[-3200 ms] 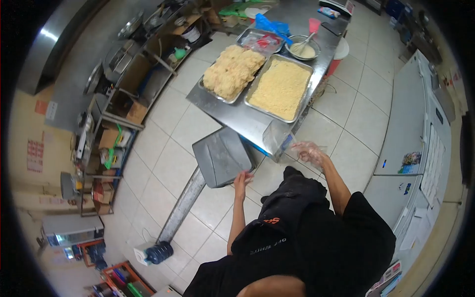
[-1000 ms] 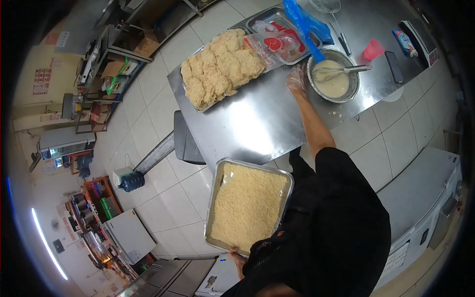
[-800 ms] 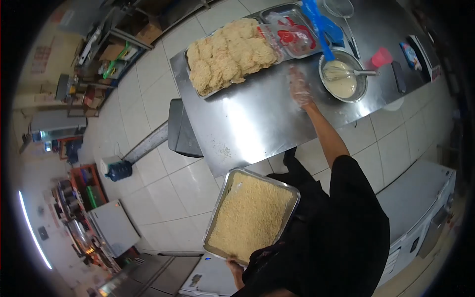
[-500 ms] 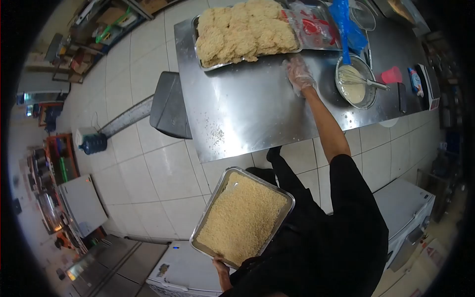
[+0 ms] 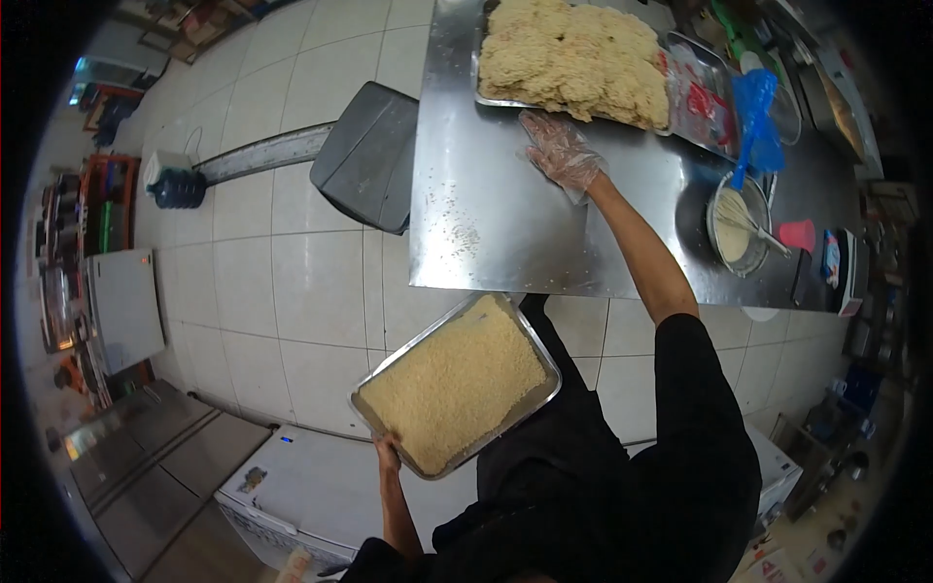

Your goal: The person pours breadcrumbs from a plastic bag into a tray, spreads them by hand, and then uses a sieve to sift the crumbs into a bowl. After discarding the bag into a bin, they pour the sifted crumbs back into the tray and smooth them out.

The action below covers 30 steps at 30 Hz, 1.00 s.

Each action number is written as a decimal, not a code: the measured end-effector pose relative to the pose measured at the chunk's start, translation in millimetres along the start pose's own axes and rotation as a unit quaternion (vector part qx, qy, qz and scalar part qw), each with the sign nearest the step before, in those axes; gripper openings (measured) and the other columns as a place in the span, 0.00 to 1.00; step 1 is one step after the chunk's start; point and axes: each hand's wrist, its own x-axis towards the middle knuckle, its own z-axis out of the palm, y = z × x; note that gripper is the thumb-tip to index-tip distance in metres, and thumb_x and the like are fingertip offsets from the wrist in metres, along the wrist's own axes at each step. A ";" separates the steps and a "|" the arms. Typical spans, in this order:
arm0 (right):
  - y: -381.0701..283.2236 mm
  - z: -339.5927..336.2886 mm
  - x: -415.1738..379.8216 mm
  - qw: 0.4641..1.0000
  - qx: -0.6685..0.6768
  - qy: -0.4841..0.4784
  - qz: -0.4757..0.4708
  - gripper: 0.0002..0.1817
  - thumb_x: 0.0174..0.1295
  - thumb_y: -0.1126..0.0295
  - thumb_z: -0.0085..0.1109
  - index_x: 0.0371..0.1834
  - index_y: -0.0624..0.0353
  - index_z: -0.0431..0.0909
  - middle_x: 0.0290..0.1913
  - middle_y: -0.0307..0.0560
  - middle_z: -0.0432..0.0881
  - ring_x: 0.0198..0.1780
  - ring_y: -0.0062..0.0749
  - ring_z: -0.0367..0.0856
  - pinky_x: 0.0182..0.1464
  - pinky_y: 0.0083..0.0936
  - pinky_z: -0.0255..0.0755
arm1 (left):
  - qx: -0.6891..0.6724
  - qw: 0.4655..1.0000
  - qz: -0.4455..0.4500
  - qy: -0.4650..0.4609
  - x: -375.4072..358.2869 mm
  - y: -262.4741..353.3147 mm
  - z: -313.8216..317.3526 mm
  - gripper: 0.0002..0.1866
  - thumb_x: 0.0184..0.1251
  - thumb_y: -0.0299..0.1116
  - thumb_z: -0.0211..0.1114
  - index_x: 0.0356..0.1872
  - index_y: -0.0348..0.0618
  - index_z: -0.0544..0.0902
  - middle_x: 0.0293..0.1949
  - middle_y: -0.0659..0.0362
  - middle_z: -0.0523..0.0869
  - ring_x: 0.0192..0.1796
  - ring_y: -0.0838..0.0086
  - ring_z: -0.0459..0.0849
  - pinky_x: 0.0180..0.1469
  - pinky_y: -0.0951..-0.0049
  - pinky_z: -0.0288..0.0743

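My left hand [image 5: 389,452] grips the near rim of a metal tray [image 5: 362,408] away from the table, its fingers wrapped over the edge. A layer of yellowish breadcrumbs [image 5: 452,384] covers most of that tray. My right hand [image 5: 564,153], in a clear plastic glove, lies over the steel table [image 5: 525,233] with its fingers spread and nothing seen in them. Its fingertips are close to the front edge of another tray [image 5: 501,102], which is piled with crumb-coated pieces [image 5: 573,63].
Right of the piled tray sits a tray with clear and red plastic packaging [image 5: 702,102]. A blue bag [image 5: 756,117], a bowl of batter [image 5: 731,233] with a whisk [image 5: 758,225] and a pink cup [image 5: 797,235] follow. A grey bin [image 5: 367,160] stands by the table's left edge.
My right hand has slid left along the front of the piled tray. The crumb tray in my left hand has come nearer the table and turned. The whole view has swung round.
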 end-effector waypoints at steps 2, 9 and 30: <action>-7.5 0.4 10.1 1.000 -0.018 -0.011 -0.011 0.33 0.69 0.51 0.36 0.73 0.56 0.48 0.74 0.48 0.50 0.73 0.45 0.47 0.73 0.41 0.44 | 0.016 0.999 0.034 -0.038 14.3 17.6 25.9 0.28 0.45 0.29 0.51 0.54 0.39 0.66 0.34 0.58 0.73 0.36 0.70 0.72 0.44 0.70 0.70; -19.5 3.1 13.9 0.998 -0.061 -0.019 -0.004 0.34 0.69 0.47 0.31 0.74 0.54 0.45 0.75 0.46 0.46 0.75 0.41 0.41 0.75 0.37 0.37 | 0.069 0.989 -0.065 -0.117 83.4 28.3 85.7 0.34 0.39 0.29 0.54 0.56 0.38 0.60 0.41 0.55 0.71 0.46 0.64 0.71 0.53 0.66 0.66; -100.2 36.6 -37.3 0.969 0.061 -0.043 -0.236 0.31 0.69 0.59 0.41 0.73 0.58 0.47 0.75 0.48 0.46 0.75 0.35 0.44 0.75 0.33 0.37 | 0.146 0.969 -0.062 -0.191 114.7 41.6 160.5 0.33 0.38 0.27 0.56 0.54 0.35 0.60 0.39 0.54 0.71 0.44 0.68 0.70 0.51 0.67 0.67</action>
